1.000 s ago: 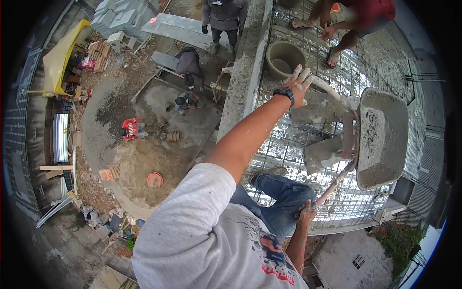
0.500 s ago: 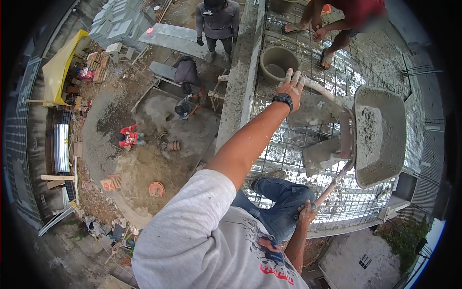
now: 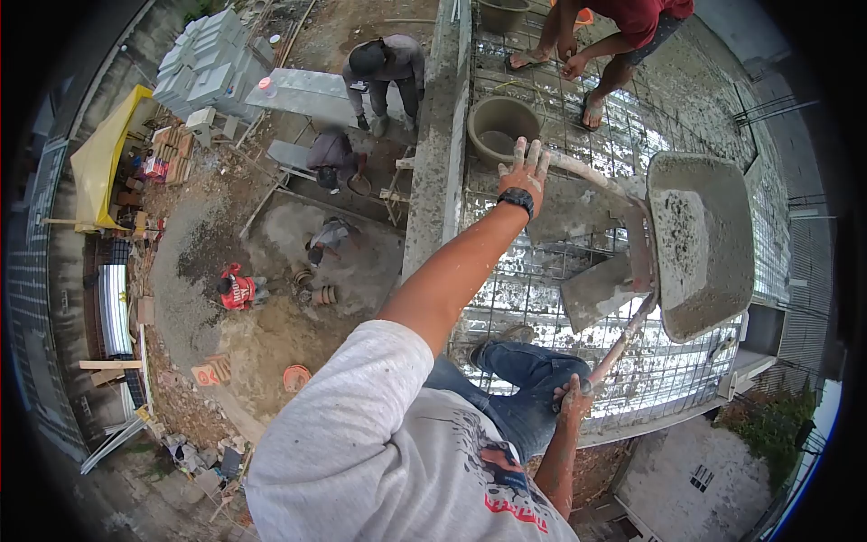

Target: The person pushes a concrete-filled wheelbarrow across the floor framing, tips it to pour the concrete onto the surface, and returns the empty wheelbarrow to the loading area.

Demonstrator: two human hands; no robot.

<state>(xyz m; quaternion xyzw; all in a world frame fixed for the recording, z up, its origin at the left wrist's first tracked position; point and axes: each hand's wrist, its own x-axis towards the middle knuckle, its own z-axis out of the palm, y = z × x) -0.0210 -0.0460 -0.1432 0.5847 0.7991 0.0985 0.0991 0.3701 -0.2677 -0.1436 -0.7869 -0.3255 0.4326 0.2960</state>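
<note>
A grey, cement-smeared wheelbarrow [image 3: 703, 257] stands tipped on the rebar mesh, its tray facing away from me and coated with wet residue. My left hand [image 3: 526, 173], with a black watch on the wrist, lies over the end of the upper handle [image 3: 582, 169]. Its fingers are stretched out and slightly apart; whether the palm presses on the handle is hidden. Lower down, my right hand [image 3: 571, 397] is wrapped round the grip of the other handle [image 3: 623, 348], beside my knee. A round mortar tub [image 3: 503, 129] sits just beyond my left fingertips.
Rebar mesh [image 3: 533, 312] covers the deck beneath me. A concrete ledge [image 3: 433, 172] borders a drop to the lower ground, where several people work near orange buckets [image 3: 295, 378]. Another person in a red shirt [image 3: 632, 23] crouches on the deck past the tub.
The view has shifted slightly, moving the wheelbarrow and tub a little left in frame. My hands keep their places at the handles. Below, a person in grey has bent forward, and others have shifted.
</note>
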